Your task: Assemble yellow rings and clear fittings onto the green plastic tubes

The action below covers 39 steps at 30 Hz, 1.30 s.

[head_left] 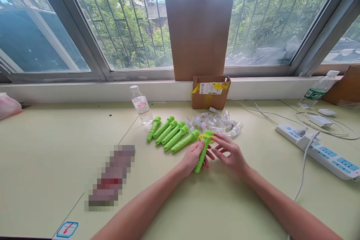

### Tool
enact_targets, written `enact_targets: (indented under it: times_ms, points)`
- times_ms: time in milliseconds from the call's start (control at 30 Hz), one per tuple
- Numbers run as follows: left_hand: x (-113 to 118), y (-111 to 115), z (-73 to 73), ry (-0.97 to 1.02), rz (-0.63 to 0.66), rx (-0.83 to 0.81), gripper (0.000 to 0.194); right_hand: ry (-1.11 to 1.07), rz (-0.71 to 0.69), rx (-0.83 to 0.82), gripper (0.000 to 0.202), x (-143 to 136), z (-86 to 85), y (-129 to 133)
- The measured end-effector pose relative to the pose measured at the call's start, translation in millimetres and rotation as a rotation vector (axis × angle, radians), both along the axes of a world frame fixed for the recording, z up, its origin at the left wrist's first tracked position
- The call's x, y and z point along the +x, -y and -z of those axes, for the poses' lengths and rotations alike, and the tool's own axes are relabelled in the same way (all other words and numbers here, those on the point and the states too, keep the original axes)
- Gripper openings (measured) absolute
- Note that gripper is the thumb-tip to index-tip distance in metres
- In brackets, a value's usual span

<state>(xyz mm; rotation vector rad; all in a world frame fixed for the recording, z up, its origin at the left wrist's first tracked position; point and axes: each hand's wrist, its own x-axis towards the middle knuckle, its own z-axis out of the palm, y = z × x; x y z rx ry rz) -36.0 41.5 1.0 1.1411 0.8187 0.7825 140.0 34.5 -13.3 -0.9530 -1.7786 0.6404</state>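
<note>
My left hand (194, 157) is wrapped round a green plastic tube (203, 154) with a ridged, wider top end, held tilted above the table. Beside its top, my right hand (228, 153) has its fingers apart, the fingertips close to the ridged end; whether they touch it is hard to tell. Several similar green tubes (176, 137) lie side by side to the left. Behind my hands is a loose pile of small clear plastic bottles (219, 121), some with white caps. Something yellow (214, 138) shows partly behind the held tube.
An open cardboard box (209, 99) stands behind the pile. A water bottle (141, 105) is at the back left, another bottle (317, 90) at the back right. A power strip (317, 152) with white cables lies on the right. A blurred object (112, 176) lies on the left.
</note>
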Motion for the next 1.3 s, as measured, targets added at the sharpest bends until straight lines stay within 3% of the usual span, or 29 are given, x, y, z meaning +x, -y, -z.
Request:
enact_targets:
  times_ms: [333,533,700,967,1300]
  points:
    - [0.6,1.3,-1.0,0.029,-0.037,-0.019,0.051,0.042,-0.005,0.039,0.042,-1.2,3.8,-1.0]
    - [0.4,0.7,-0.8,0.001,-0.044,-0.023,0.049,0.076,0.166,0.086,0.036,0.6,3.8,-3.7]
    - [0.5,1.0,-0.2,-0.009,-0.034,-0.009,0.048,0.266,0.337,0.154,0.035,8.5,8.8,-14.1]
    - [1.1,1.4,0.2,-0.008,-0.036,0.002,0.047,0.581,0.446,0.122,0.038,14.8,21.7,-23.9]
    - [-1.1,1.6,-1.0,-0.017,-0.020,0.013,0.048,0.643,0.600,0.129,0.039,16.8,22.8,-24.3]
